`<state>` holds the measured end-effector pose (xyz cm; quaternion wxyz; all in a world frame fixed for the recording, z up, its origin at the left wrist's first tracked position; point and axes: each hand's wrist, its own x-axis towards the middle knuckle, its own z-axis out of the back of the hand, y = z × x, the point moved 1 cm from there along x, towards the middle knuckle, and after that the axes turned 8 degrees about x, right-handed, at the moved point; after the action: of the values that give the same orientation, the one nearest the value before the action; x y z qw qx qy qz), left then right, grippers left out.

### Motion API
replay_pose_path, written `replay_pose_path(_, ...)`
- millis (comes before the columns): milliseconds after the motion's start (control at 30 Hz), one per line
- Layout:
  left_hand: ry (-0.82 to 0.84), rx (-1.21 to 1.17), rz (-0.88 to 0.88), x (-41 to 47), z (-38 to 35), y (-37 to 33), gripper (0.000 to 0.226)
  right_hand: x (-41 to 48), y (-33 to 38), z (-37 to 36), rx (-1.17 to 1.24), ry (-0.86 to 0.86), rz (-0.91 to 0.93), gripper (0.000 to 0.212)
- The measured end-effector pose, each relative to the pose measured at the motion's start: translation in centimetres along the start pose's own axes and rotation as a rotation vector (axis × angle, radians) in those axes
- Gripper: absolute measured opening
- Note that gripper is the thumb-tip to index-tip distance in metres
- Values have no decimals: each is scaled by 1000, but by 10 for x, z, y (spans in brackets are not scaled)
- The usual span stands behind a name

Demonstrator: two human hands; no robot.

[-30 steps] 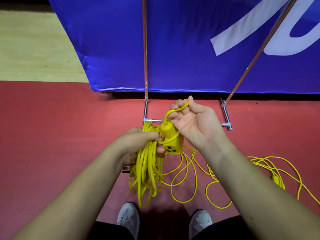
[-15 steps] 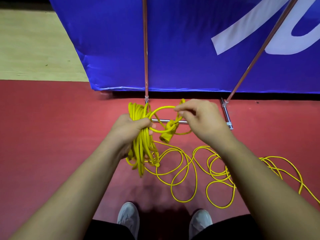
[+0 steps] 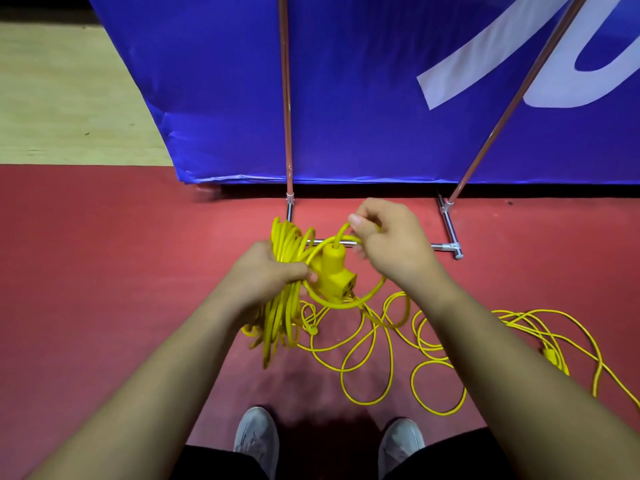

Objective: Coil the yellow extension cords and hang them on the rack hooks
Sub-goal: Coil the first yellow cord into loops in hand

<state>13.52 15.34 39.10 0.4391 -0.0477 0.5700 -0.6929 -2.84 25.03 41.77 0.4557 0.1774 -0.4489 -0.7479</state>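
My left hand (image 3: 268, 273) grips a thick bundle of coiled yellow extension cord (image 3: 284, 306) around its middle, its loops hanging down toward the floor. My right hand (image 3: 388, 237) pinches the free end of that cord, which bends in a loop around the yellow multi-outlet socket block (image 3: 334, 273) hanging between my hands. A thinner yellow cord (image 3: 433, 344) lies in loose loops on the red floor to the right. No rack hooks are in view.
The chrome rack base (image 3: 446, 244) and its two copper-coloured uprights (image 3: 285, 98) stand just beyond my hands, before a blue banner (image 3: 346, 81). My grey shoes (image 3: 256, 438) are at the bottom edge, near the loose cord.
The right hand has carried the cord end round the bundle into a wider loop. The socket block has turned and now hangs lower, beside my left hand.
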Motion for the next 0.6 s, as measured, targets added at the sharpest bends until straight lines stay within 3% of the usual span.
replay_pose_path(67, 5, -114, 56, 1, -6, 3, 3, -1, 6, 4, 50, -26, 34, 18)
replay_pose_path(200, -67, -300, 155, 2, -11, 3, 6, -10, 18, 3, 540, 101, -30, 18)
replay_pose_path(333, -204, -538, 183, 8, -7, 2, 14, -13, 23, 20, 587, 246, 109, 14)
replay_pose_path(400, -217, -617, 179, 10, -1, 1, 15, -13, 23, 26, 728, 221, 108, 14)
replay_pose_path(533, -17, -549, 162, 4, 7, -7, 8, -8, 17, 31, 1146, 99, -134, 22)
replay_pose_path(600, 153, -639, 137, 3, 7, -10, 19, -7, 14, 35, 1258, 81, -187, 23)
